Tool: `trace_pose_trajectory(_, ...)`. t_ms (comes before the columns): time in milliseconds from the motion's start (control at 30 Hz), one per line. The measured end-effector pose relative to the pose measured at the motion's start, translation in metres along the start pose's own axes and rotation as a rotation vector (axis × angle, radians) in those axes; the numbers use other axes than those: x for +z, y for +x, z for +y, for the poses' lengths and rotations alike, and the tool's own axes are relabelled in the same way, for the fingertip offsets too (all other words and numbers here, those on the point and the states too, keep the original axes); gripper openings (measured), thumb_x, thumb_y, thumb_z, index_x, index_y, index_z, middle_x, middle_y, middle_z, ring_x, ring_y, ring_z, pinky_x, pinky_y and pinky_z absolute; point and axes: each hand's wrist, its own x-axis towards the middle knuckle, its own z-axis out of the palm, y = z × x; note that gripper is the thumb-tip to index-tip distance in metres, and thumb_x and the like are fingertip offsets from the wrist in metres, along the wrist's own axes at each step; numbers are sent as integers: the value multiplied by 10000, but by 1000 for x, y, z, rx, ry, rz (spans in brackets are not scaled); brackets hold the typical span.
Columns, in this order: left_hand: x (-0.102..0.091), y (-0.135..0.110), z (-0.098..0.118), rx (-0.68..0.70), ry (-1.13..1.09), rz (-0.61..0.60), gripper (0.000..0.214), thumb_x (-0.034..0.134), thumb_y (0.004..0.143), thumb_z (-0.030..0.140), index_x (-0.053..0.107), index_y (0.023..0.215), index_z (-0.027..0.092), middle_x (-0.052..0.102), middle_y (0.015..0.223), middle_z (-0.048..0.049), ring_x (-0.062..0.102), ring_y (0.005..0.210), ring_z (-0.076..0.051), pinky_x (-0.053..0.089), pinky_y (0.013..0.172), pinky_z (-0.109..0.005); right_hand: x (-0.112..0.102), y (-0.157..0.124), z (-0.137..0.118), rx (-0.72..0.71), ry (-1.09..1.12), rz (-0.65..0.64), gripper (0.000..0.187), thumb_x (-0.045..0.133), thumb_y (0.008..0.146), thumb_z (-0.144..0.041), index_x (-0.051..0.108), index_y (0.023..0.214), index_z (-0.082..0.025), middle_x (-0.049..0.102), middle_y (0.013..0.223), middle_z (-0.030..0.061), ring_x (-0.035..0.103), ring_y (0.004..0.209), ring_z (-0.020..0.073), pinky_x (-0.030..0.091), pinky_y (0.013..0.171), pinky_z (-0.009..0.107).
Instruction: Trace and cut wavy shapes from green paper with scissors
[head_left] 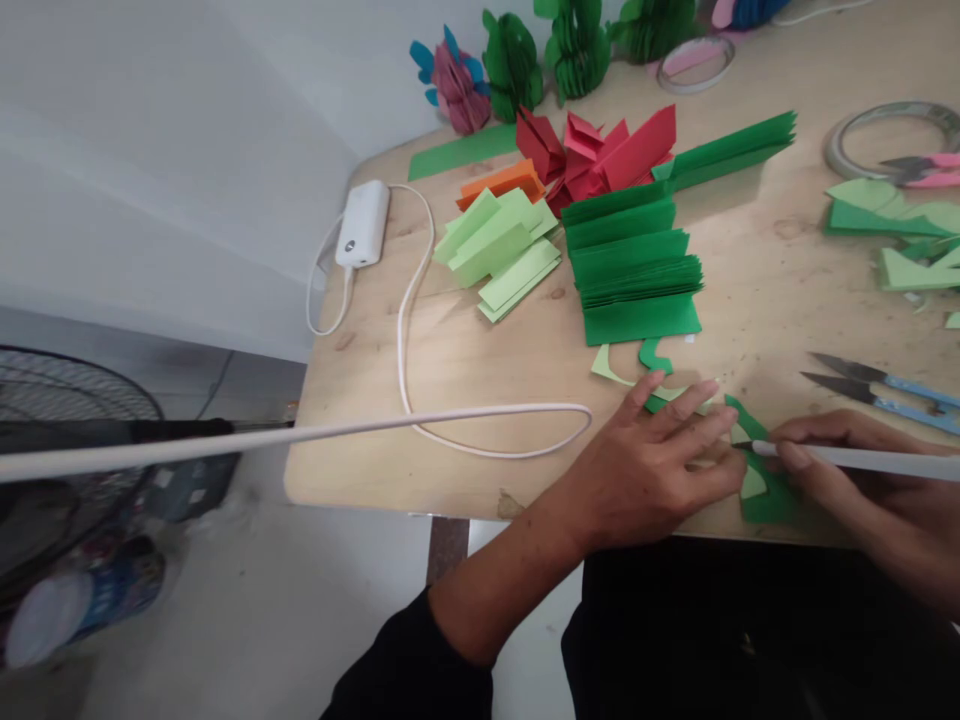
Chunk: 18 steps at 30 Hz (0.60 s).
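My left hand [660, 465] lies flat with its fingers apart, pressing on pieces of cut paper near the table's front edge. Pinched in my right hand [862, 490] is a white pen [885, 461], its dark tip at a light green paper piece [753, 484] by my left fingertips. That piece rests on a dark green paper [772, 500]. A curved pale green scrap [609, 367] and a dark green scrap [655, 356] poke out beyond my left fingers. Just beyond my right hand lie blue-handled thread snips [900, 388], blades pointing left.
Folded dark green paper [637, 265], light green strips [499, 245], red paper [600, 155] and orange paper [502, 184] lie ahead. Green paper figures [576, 50] line the back. Tape rolls [696, 65] sit farther right. A white cable [300, 433] from a white power bank [363, 224] crosses the left side.
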Motion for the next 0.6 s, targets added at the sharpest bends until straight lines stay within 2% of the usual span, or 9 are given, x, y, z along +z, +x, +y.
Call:
trace_pose_trajectory(367,0,0,0,9,8,-9,227,515,958,225,687,1106,235,621,1342,-64,480,1342,-287,272,1159,-550,0,-1,1,17,-22,17,314,539,828,-571,668,780,-288,730,668,-12,688,567,208,518,500,305)
trace_pose_trajectory(600,1,-1,0,6,3,-19,219,522,955,231,689,1096,235,610,1355,-61,456,1361,-291,260,1166,-549,-2,-3,2,-68,-67,37,279,526,862,-536,647,787,-296,723,650,-42,690,544,178,509,461,270)
